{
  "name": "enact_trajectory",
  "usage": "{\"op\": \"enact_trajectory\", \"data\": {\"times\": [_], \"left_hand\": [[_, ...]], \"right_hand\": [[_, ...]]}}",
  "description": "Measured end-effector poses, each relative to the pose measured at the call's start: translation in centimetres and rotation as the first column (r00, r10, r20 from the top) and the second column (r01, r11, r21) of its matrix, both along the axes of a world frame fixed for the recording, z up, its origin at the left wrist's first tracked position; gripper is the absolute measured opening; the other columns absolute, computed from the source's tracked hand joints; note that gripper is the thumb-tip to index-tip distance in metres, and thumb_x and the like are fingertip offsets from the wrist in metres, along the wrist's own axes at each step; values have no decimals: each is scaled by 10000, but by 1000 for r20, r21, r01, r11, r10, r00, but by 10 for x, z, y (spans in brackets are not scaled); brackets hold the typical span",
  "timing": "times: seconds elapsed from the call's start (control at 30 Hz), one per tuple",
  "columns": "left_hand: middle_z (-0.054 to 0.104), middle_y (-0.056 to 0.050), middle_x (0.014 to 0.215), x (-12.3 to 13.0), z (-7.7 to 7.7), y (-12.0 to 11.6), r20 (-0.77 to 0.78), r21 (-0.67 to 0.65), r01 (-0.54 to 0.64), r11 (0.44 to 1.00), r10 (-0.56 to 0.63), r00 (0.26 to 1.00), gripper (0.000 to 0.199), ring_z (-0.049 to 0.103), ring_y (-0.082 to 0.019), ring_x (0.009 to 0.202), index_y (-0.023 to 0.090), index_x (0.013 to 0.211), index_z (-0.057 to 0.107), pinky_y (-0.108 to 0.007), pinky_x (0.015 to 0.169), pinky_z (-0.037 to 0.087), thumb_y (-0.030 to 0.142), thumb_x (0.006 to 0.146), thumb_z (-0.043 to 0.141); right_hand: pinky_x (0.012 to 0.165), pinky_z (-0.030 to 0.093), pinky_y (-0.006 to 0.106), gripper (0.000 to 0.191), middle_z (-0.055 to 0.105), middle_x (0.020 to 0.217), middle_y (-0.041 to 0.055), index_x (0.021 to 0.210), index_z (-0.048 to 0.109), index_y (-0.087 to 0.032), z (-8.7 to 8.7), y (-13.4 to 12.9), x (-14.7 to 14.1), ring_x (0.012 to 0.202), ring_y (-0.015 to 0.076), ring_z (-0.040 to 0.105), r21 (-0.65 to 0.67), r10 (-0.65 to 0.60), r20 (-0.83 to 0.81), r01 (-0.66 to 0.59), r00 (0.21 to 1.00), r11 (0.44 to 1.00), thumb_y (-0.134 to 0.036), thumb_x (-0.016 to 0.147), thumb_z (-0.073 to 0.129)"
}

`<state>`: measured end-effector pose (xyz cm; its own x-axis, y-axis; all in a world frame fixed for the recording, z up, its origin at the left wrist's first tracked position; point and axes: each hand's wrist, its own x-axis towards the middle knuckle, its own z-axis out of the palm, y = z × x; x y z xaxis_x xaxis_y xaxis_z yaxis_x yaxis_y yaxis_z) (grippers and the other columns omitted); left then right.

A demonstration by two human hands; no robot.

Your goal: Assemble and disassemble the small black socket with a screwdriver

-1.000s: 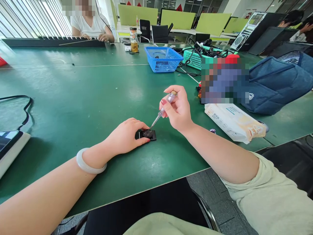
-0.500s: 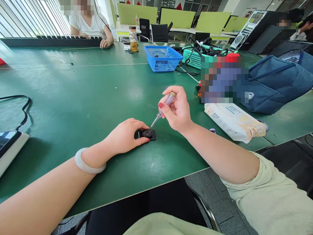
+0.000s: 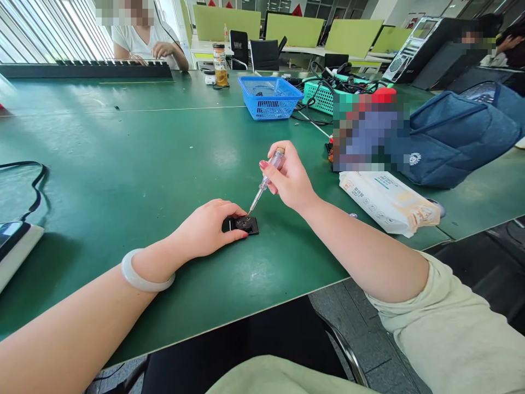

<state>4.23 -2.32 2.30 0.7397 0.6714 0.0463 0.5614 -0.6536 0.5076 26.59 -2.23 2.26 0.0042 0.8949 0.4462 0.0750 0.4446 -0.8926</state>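
Observation:
A small black rectangular part (image 3: 247, 225) with several screw heads or holes lies flat on the green table (image 3: 123, 175). My left hand (image 3: 211, 227) grips its left end, thumb along the near edge and index finger along the far edge. In my right hand (image 3: 292, 176) is a screwdriver with a clear handle (image 3: 270, 168), held tilted, its cap end near the fingertips. The screwdriver's tip points down at the far edge of the black part and seems to touch it; whether it sits in a screw is too small to tell.
Toward the back stand a blue basket (image 3: 270, 98), a green basket (image 3: 318, 97) of cables and a jar (image 3: 220, 65). On the right lie a tissue pack (image 3: 388, 201) and a blue backpack (image 3: 463, 137). A white-cased device (image 3: 18, 254) is at left. Another person sits across the table.
The screwdriver stands a little more upright, with my right hand's fingers shifted on the handle. Across the table, the other person's hand has lifted off the tabletop. The view has shifted slightly.

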Motion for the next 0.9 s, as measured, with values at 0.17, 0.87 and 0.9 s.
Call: {"op": "enact_trajectory", "data": {"times": [0.17,0.87,0.9], "left_hand": [[727,-54,1057,-1,0,0,0,-19,4,1000,-4,1000,384,637,-269,986,247,1097,706,-428,905,527,525,837,656],[723,-53,1044,-2,0,1,-3,-12,11,1000,-12,1000,364,637,-269,971,266,1090,716,-419,879,532,518,832,663],[723,-53,1037,-2,1,1,-3,-13,10,1000,-10,1000,362,638,-268,965,264,1085,716,-417,874,533,517,832,661]], "right_hand": [[377,275,207,513,381,545,-135,879,379,-268,-8,16,9,390,71,364,-209,-18,-33,11,999,978,-586,773,768],[452,316,245,516,352,625,-57,796,446,-248,6,-10,0,491,97,325,130,-94,32,89,995,988,-746,882,550],[475,332,256,500,373,623,-50,792,457,-247,7,-14,-1,502,104,344,192,-142,71,126,987,973,-728,900,540]]}}
